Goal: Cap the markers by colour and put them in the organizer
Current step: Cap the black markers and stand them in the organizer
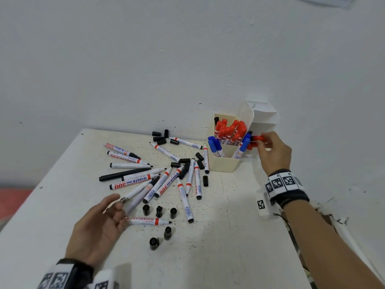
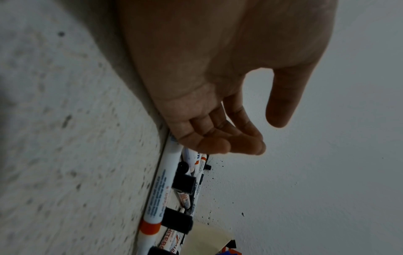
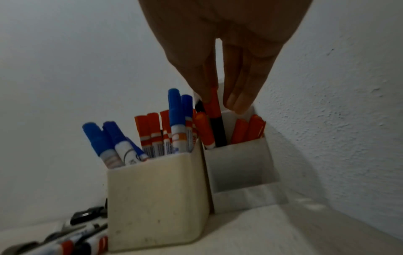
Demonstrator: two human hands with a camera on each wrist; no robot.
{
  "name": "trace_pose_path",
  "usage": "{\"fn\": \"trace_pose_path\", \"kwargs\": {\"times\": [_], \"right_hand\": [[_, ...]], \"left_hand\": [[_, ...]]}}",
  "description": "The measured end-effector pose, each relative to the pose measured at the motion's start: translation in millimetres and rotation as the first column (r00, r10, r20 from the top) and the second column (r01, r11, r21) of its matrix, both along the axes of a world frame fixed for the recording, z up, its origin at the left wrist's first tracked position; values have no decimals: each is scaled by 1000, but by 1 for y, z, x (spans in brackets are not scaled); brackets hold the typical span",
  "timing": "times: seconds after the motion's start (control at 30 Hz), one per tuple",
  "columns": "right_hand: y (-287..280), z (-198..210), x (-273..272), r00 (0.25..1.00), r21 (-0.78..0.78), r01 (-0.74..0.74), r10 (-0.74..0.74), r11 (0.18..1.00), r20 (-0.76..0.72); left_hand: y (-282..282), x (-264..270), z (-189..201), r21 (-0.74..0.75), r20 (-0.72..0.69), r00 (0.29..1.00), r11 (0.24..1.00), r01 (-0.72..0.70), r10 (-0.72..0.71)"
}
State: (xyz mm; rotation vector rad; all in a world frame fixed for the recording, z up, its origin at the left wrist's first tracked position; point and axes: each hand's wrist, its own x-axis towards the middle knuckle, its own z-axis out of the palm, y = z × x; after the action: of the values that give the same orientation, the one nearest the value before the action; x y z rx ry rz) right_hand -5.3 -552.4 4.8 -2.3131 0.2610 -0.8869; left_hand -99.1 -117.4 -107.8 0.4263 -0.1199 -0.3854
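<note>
Right wrist view shows the right hand (image 3: 220, 72) over the white organizer (image 3: 237, 165) at the counter's far right corner, thumb and fingers (image 3: 240, 98) pinching the red cap of a dark-barrelled marker (image 3: 214, 110) that stands partly inside the front compartment, among other red-capped ones. The step in hand looks like stowing a capped marker; whether its tip has reached the bottom I cannot tell. A cream cup (image 1: 221, 165) touching the organizer's left side holds more red and blue capped markers. The left hand (image 1: 100, 224) lies relaxed and open, palm up, near the counter's front left, holding nothing, its fingertips beside an uncapped marker (image 1: 149, 221). Most of the work is left: many uncapped markers (image 1: 154, 180) and loose black caps (image 1: 159, 211) are scattered across the counter's middle. Next, I judge, the right hand must let go and return to the pile, and a black cap must be matched to a black-tipped marker.
</note>
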Motion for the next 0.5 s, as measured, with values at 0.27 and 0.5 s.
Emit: {"fn": "trace_pose_path", "kwargs": {"times": [0.27, 0.5], "right_hand": [[-4, -9, 9, 988, -49, 43, -50, 998, -146], [-2, -8, 8, 969, -52, 65, -76, 997, -236]], "left_hand": [[-5, 4, -6, -69, 50, 996, 995, 71, -68], [-4, 0, -2, -51, -5, 999, 997, 52, -52]]}}
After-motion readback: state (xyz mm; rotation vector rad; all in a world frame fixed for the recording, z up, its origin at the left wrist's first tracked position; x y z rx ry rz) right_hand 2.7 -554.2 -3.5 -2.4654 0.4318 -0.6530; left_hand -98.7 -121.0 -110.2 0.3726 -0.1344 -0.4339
